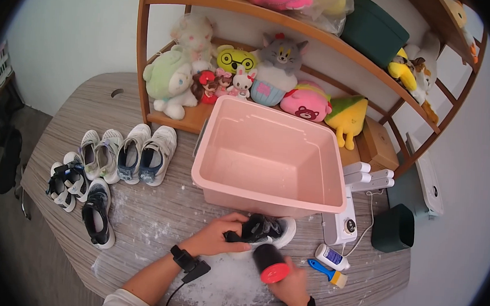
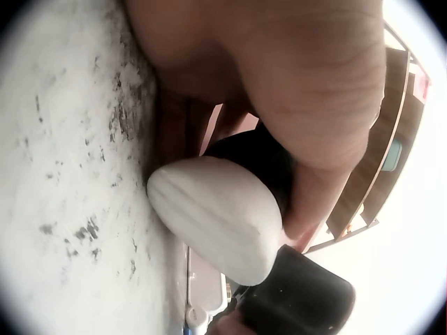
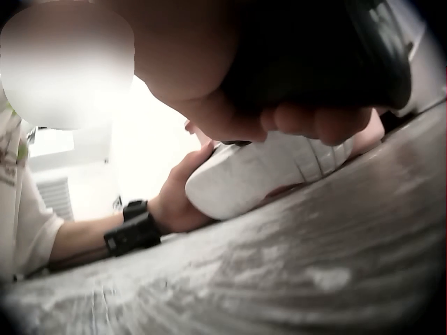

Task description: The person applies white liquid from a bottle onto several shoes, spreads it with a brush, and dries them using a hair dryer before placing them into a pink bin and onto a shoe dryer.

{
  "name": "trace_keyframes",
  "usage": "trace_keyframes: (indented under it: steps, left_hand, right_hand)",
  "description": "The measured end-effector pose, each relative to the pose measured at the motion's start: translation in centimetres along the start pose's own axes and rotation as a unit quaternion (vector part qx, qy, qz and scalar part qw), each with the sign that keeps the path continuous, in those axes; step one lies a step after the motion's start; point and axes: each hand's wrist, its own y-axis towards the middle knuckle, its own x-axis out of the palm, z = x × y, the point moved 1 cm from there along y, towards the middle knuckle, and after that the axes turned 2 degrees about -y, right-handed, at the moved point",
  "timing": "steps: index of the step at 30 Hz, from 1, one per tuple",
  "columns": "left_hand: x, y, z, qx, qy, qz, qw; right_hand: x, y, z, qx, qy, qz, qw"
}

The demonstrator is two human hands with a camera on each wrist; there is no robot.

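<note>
Black and white, the shoe lies lengthwise on the table, clasped at its nine o'clock end by the curled fingers of the left hand. Five o'clock of it, the right hand wraps round a black cylinder with a red end; whether that meets the shoe, I cannot tell. It looks light, with a soft upper and a stiffer sole, probably slippery if powdery; pinching upper and sole together seems surest. The pink tub crowds twelve o'clock. At four, a white bottle and brush limit the swing. Between the forearms, six o'clock offers more room over the white-smeared tabletop.
</note>
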Motion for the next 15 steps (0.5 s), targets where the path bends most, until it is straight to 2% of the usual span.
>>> trace_keyframes:
  steps: [2, 6, 8, 15]
  left_hand:
    - [0.0, 0.0, -0.3, -0.009, -0.018, -0.006, 1.000]
    - [0.2, -0.1, -0.1, -0.023, -0.009, 0.011, 1.000]
    - [0.3, -0.1, -0.1, -0.032, -0.016, 0.018, 0.999]
    - [0.4, 0.0, 0.2, -0.023, -0.003, 0.014, 1.000]
  right_hand:
    - [0.1, 0.0, -1.3, -0.024, -0.036, -0.039, 0.998]
    - [0.3, 0.0, 0.0, 0.004, -0.003, -0.012, 1.000]
    - [-0.5, 0.4, -0.2, 0.023, -0.038, -0.008, 0.999]
    - [-0.1, 0.6, -1.6, 0.001, -0.032, -0.012, 0.999]
